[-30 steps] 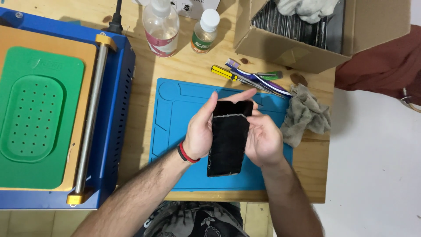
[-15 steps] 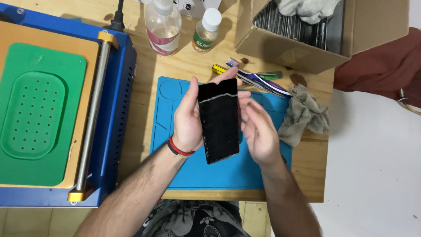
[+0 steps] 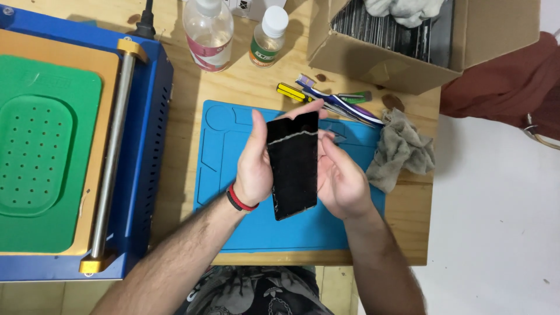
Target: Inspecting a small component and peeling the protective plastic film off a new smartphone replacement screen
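A black phone screen panel (image 3: 293, 166) stands nearly upright above the blue work mat (image 3: 233, 151). A pale ragged line crosses its upper part and whitish residue marks its lower left edge. My left hand (image 3: 255, 163) grips the panel along its left edge, fingers reaching over the top; a red and black band circles that wrist. On the other side my right hand (image 3: 342, 178) presses against the right edge, its fingers lying behind the glass.
A blue machine (image 3: 143, 151) with a green perforated pad (image 3: 41, 163) fills the left. Two bottles (image 3: 208, 29) stand at the back. Small tools (image 3: 332, 99), a grey rag (image 3: 402, 149) and a cardboard box (image 3: 420, 41) lie to the right, near the table's edge.
Both hands have turned the panel from a rightward lean to a near-upright pose and lifted it a little away from me. My right hand has slid from the top edge to the right side.
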